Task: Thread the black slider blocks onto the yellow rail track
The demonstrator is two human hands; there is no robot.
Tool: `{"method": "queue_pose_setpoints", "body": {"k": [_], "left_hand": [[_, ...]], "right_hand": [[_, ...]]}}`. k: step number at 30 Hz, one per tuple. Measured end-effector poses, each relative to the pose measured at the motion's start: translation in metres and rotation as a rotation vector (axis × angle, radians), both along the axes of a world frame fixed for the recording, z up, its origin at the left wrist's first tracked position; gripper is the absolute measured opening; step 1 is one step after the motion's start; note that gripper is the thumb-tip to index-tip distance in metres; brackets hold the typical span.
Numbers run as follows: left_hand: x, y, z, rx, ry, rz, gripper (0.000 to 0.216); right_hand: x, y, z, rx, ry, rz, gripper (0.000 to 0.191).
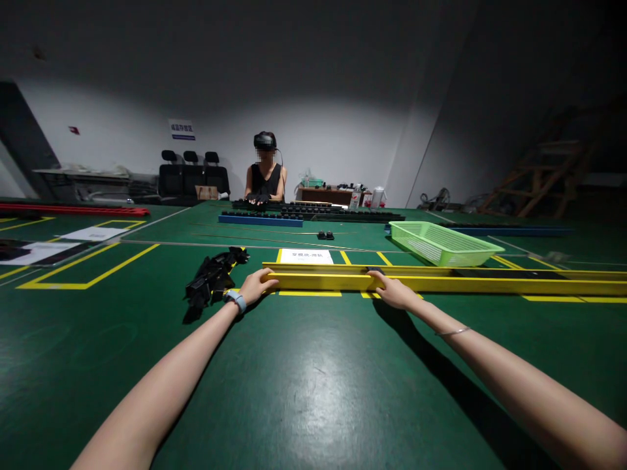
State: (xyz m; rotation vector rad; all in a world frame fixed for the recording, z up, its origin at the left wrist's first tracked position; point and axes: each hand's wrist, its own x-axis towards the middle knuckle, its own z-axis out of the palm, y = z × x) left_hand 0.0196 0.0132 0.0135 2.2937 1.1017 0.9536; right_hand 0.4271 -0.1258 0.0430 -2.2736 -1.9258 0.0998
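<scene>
A long yellow rail [441, 282] lies across the green table, reaching from the middle to the right edge. My left hand [257, 286] grips the rail's left end, fingers curled around it; a watch sits on that wrist. My right hand [394, 292] holds the rail a little further right, with fingers wrapped over its top edge and a thin bracelet on the forearm. A pile of black parts [211, 278] lies just left of my left hand. A white label [306, 256] lies behind the rail.
A green plastic basket [443, 243] stands behind the rail on the right. Across the table a person [266, 176] sits at long black and blue rails [294, 214]. Two small black pieces [325, 235] lie mid-table. Yellow tape marks boxes on the left.
</scene>
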Motion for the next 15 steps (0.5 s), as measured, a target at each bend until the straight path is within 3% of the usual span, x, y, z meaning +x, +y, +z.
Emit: {"method": "queue_pose_setpoints", "body": {"k": [15], "left_hand": [[0.0,-0.002,0.002,-0.009,0.021,0.004,0.038]], "right_hand": [[0.027,-0.007,-0.001,-0.026,-0.053,-0.069,0.056]]}}
